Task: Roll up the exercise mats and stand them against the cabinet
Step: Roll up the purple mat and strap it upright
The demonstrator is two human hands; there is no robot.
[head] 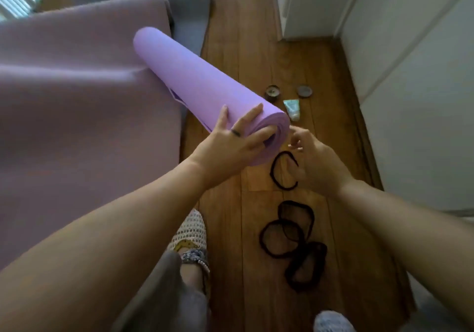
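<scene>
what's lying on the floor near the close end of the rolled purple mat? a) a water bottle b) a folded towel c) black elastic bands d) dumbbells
c: several black elastic bands lie looped on the wooden floor just this side of the rolled mat, whose near end the left hand holds.

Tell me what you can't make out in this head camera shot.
Head view only.
The tube label: too small and blurred.
Whether the right hand has a grip on the black strap: the hand covers part of the loop.
The grey mat far end: blurred, cut off by the top edge.
</scene>
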